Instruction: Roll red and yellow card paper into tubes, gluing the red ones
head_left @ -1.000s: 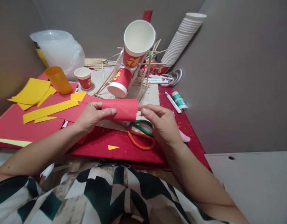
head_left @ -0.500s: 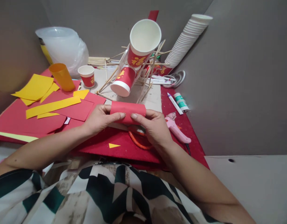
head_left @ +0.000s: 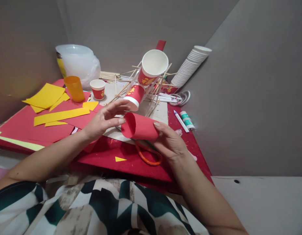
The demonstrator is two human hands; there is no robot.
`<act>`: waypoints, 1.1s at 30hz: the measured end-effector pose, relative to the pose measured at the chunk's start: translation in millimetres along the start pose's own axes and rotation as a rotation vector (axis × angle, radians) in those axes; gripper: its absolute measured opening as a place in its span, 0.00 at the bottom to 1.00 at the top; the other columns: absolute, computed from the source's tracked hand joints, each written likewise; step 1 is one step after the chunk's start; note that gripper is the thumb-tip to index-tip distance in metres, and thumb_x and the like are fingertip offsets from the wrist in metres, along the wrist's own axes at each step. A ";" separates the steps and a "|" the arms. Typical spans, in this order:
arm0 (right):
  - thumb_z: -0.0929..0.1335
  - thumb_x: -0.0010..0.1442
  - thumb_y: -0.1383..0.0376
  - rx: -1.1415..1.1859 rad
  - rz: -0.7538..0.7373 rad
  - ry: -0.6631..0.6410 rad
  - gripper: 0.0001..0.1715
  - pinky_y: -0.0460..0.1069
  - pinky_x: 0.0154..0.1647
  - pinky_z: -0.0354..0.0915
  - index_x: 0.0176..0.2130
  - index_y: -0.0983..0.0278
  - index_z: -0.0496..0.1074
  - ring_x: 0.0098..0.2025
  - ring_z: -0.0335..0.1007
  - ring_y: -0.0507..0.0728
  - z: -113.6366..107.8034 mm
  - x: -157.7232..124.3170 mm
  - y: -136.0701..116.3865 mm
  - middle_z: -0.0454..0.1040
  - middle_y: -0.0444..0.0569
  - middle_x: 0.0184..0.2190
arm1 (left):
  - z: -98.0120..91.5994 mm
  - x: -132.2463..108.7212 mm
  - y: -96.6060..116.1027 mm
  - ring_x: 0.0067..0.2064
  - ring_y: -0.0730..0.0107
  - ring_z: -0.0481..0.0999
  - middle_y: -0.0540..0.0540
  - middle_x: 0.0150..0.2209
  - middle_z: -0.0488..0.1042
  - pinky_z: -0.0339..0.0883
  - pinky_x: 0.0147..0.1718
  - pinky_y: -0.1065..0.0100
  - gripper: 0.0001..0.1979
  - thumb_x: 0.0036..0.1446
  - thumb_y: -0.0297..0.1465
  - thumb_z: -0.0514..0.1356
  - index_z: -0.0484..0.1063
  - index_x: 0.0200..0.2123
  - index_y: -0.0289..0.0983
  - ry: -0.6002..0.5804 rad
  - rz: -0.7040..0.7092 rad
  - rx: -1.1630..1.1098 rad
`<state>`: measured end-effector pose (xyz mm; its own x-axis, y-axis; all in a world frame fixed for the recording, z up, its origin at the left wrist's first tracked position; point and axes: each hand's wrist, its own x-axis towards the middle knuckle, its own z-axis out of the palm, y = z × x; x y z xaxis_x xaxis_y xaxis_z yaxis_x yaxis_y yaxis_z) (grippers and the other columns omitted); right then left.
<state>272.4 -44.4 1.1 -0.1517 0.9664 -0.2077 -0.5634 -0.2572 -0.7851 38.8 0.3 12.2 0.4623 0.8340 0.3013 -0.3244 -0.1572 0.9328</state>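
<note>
A sheet of red paper is curled into a red paper tube (head_left: pixel 146 128), its open left end facing me. My right hand (head_left: pixel 171 142) grips the tube's right end, thumb on top and fingers beneath. At the left end, my left hand (head_left: pixel 104 119) has its fingers apart, the thumb tip at or just beside the rim; I cannot tell whether it touches. Behind the tube stands a frame of thin wooden sticks (head_left: pixel 119 92) carrying two red-and-white paper cups, the upper cup (head_left: pixel 154 63) and the lower cup (head_left: pixel 134 96). Orange-handled scissors (head_left: pixel 148 161) lie below the tube, partly hidden.
Yellow paper (head_left: pixel 46 95) and red paper (head_left: pixel 38 125) lie at left, near an orange cup (head_left: pixel 74 88) and a small paper cup (head_left: pixel 98 89). A tall cup stack (head_left: pixel 191 65) leans on the right wall. A marker (head_left: pixel 180 121) and tape rolls (head_left: pixel 187 120) lie at right.
The red paper, held in both hands before, now shows a round open end and is turned slightly. My left fingers have come out of it and spread. The view has tilted up.
</note>
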 end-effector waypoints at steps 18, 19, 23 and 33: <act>0.78 0.47 0.46 -0.245 0.019 -0.076 0.23 0.51 0.37 0.73 0.32 0.62 0.81 0.30 0.76 0.55 -4.4 6.8 10.8 0.81 0.46 0.28 | 5.8 -4.0 0.9 0.38 0.64 0.82 0.46 0.35 0.84 0.72 0.40 0.66 0.12 0.49 0.30 0.68 0.85 0.39 0.37 0.169 -0.226 0.010; 0.77 0.48 0.45 -0.308 -0.049 -0.035 0.24 0.50 0.36 0.72 0.31 0.63 0.81 0.28 0.74 0.54 -7.2 7.3 9.1 0.79 0.46 0.25 | 4.9 -2.6 0.5 0.37 0.64 0.81 0.46 0.34 0.84 0.72 0.40 0.65 0.12 0.47 0.30 0.69 0.85 0.38 0.36 0.197 -0.248 -0.029; 0.76 0.51 0.48 -0.552 -0.428 0.206 0.19 0.48 0.34 0.69 0.32 0.61 0.82 0.27 0.70 0.51 -15.0 6.5 3.5 0.74 0.43 0.23 | 1.7 2.1 -1.6 0.35 0.65 0.81 0.46 0.32 0.83 0.72 0.39 0.66 0.10 0.44 0.30 0.71 0.84 0.34 0.36 0.241 -0.287 -0.110; 0.73 0.56 0.68 -1.076 -0.937 0.030 0.22 0.54 0.43 0.71 0.51 0.52 0.79 0.38 0.72 0.56 -3.5 -6.5 13.0 0.79 0.47 0.39 | -5.6 5.1 -11.4 0.28 0.69 0.77 0.46 0.29 0.83 0.67 0.29 0.69 0.09 0.44 0.31 0.71 0.84 0.32 0.37 0.222 -0.366 -0.137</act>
<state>268.9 -54.1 -9.8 -0.0491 0.7789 0.6252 0.4381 0.5793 -0.6874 40.2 9.3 2.1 0.3831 0.9174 -0.1074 -0.2861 0.2284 0.9306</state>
